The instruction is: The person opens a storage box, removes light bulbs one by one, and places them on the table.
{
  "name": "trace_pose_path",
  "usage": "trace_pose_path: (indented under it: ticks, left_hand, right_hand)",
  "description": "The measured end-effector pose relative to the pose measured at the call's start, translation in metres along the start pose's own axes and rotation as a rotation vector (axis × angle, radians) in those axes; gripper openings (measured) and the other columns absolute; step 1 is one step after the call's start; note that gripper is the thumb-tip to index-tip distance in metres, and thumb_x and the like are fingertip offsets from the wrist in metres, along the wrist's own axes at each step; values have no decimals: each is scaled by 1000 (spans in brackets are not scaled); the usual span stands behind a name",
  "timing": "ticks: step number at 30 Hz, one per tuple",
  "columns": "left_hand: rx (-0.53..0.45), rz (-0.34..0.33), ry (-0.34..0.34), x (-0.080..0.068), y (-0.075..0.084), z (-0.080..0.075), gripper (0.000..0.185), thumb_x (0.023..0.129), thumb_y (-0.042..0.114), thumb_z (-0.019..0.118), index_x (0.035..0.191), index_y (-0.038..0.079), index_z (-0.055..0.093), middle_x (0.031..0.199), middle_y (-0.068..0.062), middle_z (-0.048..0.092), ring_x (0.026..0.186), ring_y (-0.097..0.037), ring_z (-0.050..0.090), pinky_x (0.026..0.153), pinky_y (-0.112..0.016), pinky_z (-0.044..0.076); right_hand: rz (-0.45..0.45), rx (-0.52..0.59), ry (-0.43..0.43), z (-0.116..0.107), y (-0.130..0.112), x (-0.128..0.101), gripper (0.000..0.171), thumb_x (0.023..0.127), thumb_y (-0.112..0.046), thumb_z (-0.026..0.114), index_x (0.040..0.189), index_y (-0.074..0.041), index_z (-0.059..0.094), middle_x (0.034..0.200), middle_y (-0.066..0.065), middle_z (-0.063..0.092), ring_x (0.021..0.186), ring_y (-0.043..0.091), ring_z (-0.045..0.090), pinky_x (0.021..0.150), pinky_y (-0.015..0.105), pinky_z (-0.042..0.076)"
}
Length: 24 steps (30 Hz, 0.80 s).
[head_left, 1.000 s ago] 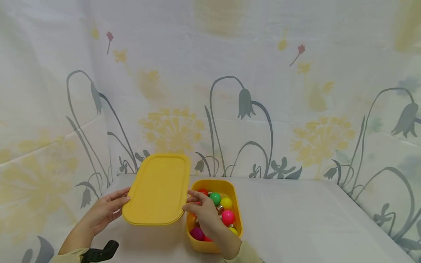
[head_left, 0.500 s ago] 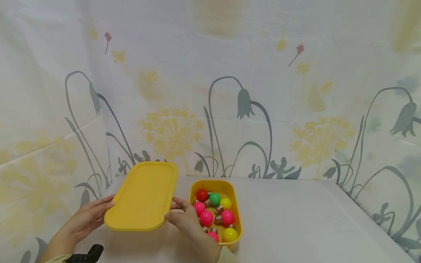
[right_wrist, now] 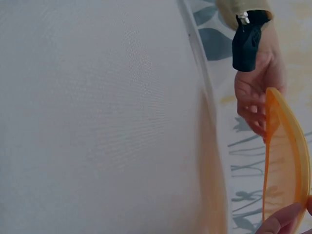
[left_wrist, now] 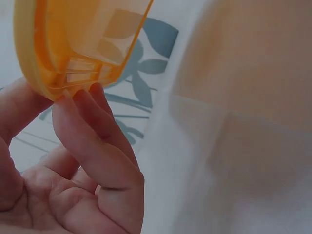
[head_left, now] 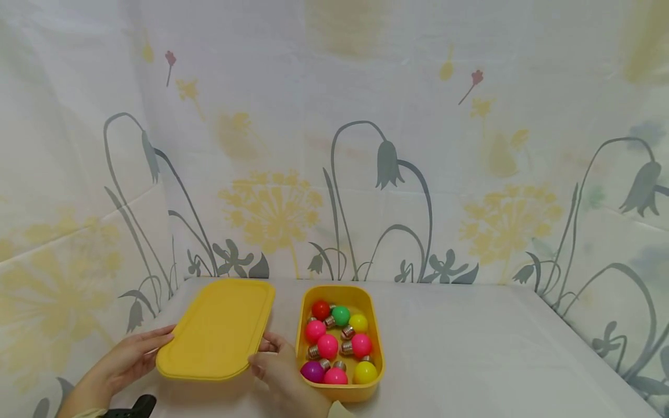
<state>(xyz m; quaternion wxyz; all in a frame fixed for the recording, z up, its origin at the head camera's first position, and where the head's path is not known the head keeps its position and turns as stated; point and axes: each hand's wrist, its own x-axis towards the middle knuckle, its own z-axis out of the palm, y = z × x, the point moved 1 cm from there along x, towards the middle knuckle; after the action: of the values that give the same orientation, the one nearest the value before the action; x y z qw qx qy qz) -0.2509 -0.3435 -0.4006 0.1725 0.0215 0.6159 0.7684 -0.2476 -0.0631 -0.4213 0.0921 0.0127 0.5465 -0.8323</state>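
Observation:
Both hands hold a flat yellow lid point(head_left: 216, 328) just above the table, left of an open yellow box point(head_left: 377, 334). My left hand point(head_left: 154, 343) grips the lid's left edge, thumb on top and fingers underneath; the left wrist view shows those fingers point(left_wrist: 92, 141) under the lid's rim point(left_wrist: 58, 68). At the lid's near right corner my right hand point(head_left: 259, 355) pinches it beside the box. Several coloured bulbs point(head_left: 328, 346) with metal bases, pink, red, green, yellow and purple, lie in the box. In the right wrist view the lid point(right_wrist: 288, 161) shows edge-on.
A white cloth covers the table point(head_left: 470, 354), and a flower-printed curtain point(head_left: 387, 162) hangs close behind and around both sides. A black wrist strap point(right_wrist: 246, 41) sits on my left wrist. Right of the box the cloth is bare.
The lid has moved left and down, away from above the box, with both hands on it. My right hand no longer covers the bulbs.

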Motion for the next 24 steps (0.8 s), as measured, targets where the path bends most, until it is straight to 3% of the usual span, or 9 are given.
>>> trace_pose_path:
  ticks: [6, 13, 18, 24]
  left_hand:
    - [58, -49, 49, -1, -8, -6, 19, 95, 11, 53, 103, 13, 70, 94, 2, 67, 78, -11, 65, 71, -22, 52]
    - [106, -116, 189, 0, -12, -6, 28, 93, 7, 55, 113, -12, 60, 93, -3, 67, 79, -13, 65, 76, -26, 51]
    - [161, -140, 251, 1, -16, -6, 37, 92, 8, 57, 118, -17, 52, 94, -7, 67, 80, -16, 65, 77, -30, 52]
    - [344, -186, 307, 4, -20, -4, 48, 91, 13, 60, 124, -18, 45, 97, -13, 66, 81, -19, 63, 76, -35, 52]
  right_hand:
    - [26, -33, 10, -1, 11, -1, 51, 72, 18, 60, 120, 13, 46, 84, 4, 45, 67, 13, 47, 55, 22, 46]
    - [72, -32, 26, 0, 14, -4, 48, 73, 17, 59, 119, 16, 45, 82, 3, 43, 65, 12, 46, 56, 21, 47]
    - [103, -58, 30, 0, 15, -6, 45, 74, 17, 58, 117, 15, 46, 87, 7, 47, 68, 14, 50, 61, 24, 49]
    - [107, -129, 51, 0, 17, -9, 38, 71, 16, 57, 109, 11, 52, 85, 9, 53, 62, 13, 51, 57, 22, 48]
